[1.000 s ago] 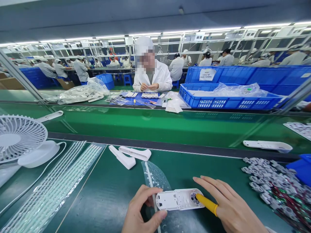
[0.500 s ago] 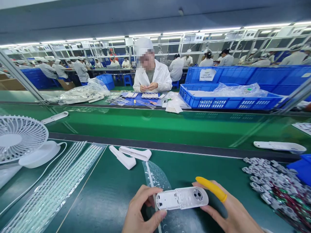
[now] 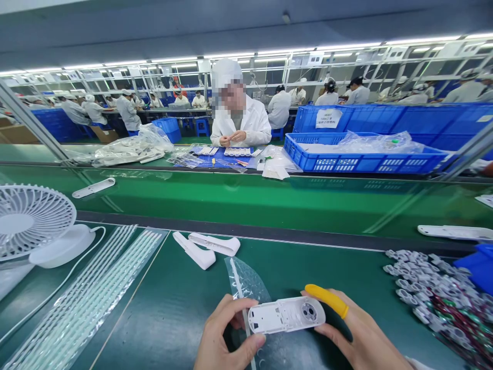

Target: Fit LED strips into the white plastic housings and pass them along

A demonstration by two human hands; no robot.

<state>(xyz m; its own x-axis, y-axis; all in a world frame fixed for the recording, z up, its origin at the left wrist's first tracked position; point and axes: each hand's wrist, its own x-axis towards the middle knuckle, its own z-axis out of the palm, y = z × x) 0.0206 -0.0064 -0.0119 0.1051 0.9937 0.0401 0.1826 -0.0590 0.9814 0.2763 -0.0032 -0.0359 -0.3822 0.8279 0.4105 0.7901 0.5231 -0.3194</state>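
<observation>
Right hand (image 3: 356, 329): index finger (image 3: 326, 299) lifted off white casing (image 3: 265, 317); pinches right end; left hand (image 3: 223, 336) pinches left.

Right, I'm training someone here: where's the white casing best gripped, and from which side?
Probably the white casing's outer edges near its ends, one hand from each side, as the left hand and right hand hold it. It is long and shallow, open toward the camera, so an edge grip should keep fingers off the round part inside its right end.
</observation>
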